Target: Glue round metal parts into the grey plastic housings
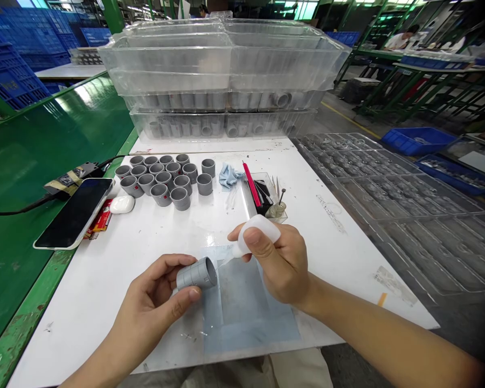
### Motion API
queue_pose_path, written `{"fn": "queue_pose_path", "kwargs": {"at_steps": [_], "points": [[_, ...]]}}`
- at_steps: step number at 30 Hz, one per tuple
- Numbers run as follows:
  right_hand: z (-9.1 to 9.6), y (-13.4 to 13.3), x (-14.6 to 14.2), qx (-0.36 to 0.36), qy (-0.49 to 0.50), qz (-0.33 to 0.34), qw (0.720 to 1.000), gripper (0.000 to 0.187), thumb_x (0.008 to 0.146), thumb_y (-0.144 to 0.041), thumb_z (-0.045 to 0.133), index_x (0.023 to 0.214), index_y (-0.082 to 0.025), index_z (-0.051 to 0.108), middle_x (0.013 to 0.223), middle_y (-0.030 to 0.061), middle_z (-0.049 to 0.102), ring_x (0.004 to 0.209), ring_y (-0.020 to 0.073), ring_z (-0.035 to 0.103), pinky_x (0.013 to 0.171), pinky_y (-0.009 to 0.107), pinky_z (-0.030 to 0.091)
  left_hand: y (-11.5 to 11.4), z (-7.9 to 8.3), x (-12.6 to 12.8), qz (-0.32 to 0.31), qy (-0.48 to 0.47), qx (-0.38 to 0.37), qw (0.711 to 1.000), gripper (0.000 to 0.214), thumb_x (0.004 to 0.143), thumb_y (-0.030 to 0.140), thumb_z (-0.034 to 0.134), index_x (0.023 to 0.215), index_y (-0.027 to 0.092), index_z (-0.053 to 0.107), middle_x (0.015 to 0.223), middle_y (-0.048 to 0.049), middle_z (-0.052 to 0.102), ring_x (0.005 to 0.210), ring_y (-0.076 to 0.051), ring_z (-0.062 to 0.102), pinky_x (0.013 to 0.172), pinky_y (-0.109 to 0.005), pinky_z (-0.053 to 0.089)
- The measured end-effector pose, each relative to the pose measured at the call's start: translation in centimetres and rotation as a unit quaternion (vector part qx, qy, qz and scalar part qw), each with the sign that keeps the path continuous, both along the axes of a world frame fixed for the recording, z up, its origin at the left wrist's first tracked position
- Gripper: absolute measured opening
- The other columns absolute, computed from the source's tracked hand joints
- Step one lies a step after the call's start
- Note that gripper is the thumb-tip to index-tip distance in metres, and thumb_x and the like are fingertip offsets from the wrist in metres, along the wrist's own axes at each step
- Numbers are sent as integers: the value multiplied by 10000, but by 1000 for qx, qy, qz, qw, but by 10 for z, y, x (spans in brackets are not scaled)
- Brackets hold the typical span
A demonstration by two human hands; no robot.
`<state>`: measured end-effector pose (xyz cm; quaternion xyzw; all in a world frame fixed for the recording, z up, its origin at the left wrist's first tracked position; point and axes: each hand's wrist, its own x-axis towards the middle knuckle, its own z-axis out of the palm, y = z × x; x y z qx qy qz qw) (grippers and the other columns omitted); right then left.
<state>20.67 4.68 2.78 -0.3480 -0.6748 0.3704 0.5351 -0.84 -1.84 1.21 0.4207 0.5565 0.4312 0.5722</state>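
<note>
— What fills the bench?
— Stacked clear trays [226, 70] stand at the back of the white board [327, 253]. A cluster of grey sleeves [165, 178] sits before them, with a phone [75, 213] at the left edge.
— And the hands?
— The left hand [153, 307] pinches one grey sleeve [196, 274], lying sideways above the blue mat [242, 307]. The right hand [285, 264] is closed around a white squeeze bottle [258, 229], its nozzle just beside the sleeve's open end.
</note>
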Motion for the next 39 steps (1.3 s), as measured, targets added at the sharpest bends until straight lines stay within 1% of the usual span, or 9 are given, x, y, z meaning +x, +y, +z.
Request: {"fn": "queue_pose_path", "kwargs": {"at_steps": [5,11,14,18,22,27,32,35,39], "points": [[0,0,-1,1,-1,-5,1000,398,1044,-441,564,843,-157,757,583,10,623,530,130,611,489,283,449,0,1,0,-7,2,-1,1000,332,801,434,852,1076,292,732,979,-17,751,852,-171,634,717,-221,521],[0,0,1,3,17,5,1000,416,1042,-442,569,798,-153,741,657,33,667,546,119,608,496,275,446,0,2,-1,-13,10,-6,1000,340,803,477,846,1068,291,740,952,-8,758,851,-163,649,735,-206,531],[1,-1,2,0,31,20,999,446,1038,-462,569,762,-150,729,615,21,636,527,109,578,493,267,437,0,3,-1,-7,6,-15,1000,349,800,481,849,1065,283,739,937,-3,758,841,-157,648,728,-200,531],[2,-1,1,-14,31,41,999,455,1040,-470,560,781,-142,742,573,15,608,508,110,561,468,265,411,0,4,0,-8,4,-18,1000,345,806,482,843,1066,282,736,930,3,760,826,-150,639,719,-196,524],[2,0,0,5,17,20,1000,430,1045,-438,562,793,-143,747,578,14,612,512,110,574,476,268,414,0,3,-1,-10,15,-19,1000,355,804,503,839,1067,286,738,911,5,752,794,-145,620,700,-198,509],[0,1,0,22,5,-1,1000,421,1049,-425,560,796,-145,746,580,18,626,511,118,597,476,271,425,0,2,-4,-23,36,-22,999,390,802,546,826,1079,284,748,980,-15,761,848,-165,634,691,-204,491],[0,1,-1,26,17,-6,1000,435,1039,-433,573,731,-157,707,658,33,675,521,120,601,475,276,448,1,2,-5,-28,36,-11,999,412,798,584,815,1056,265,773,944,-21,756,850,-174,644,743,-218,509],[2,0,-2,23,31,2,999,438,1038,-433,575,730,-155,715,684,42,691,528,119,605,477,275,458,2,2,-6,-38,40,-20,998,443,793,619,801,1050,258,785,916,-30,764,810,-175,635,702,-224,496],[3,-2,1,21,63,13,998,413,1037,-438,585,779,-161,750,676,27,686,545,103,612,507,254,484,1,3,-7,-64,58,-27,996,487,803,656,766,1052,239,802,983,-66,792,878,-217,657,668,-240,483]]}}
